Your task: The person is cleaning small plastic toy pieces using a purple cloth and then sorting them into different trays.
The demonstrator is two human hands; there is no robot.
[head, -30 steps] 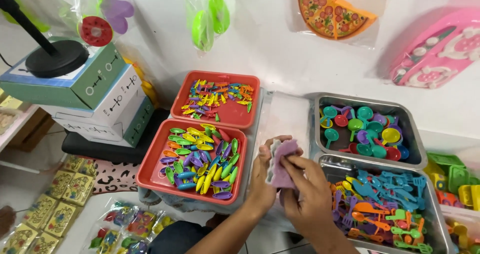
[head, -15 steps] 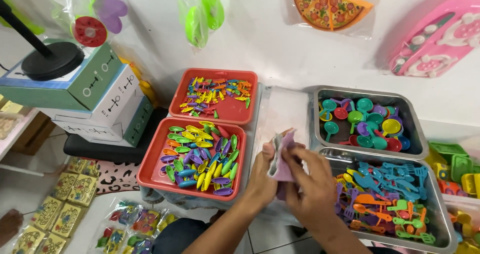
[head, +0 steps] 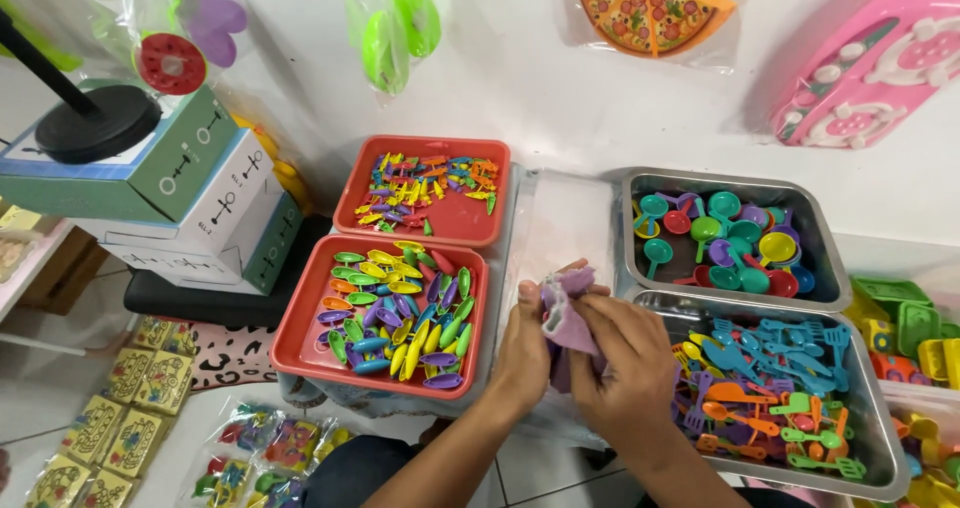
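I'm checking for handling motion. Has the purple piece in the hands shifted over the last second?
Yes. The purple piece has dropped slightly lower against the steel tray rim beside it, now more bunched between both hands.

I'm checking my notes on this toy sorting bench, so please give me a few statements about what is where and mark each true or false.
1. Both hands hold a purple piece. True: the left hand and right hand grip it between the trays.
2. The near red tray holds small coloured boat-shaped pieces. True.
3. The far metal tray holds toy pizza slices. False: it holds round scoops in teal, red, yellow and purple; the pizza toy hangs bagged on the wall.
4. The near metal tray is empty. False: it is full of blue, orange, green and purple toy utensils.
5. A black round stand base sits on stacked boxes at the left. True.
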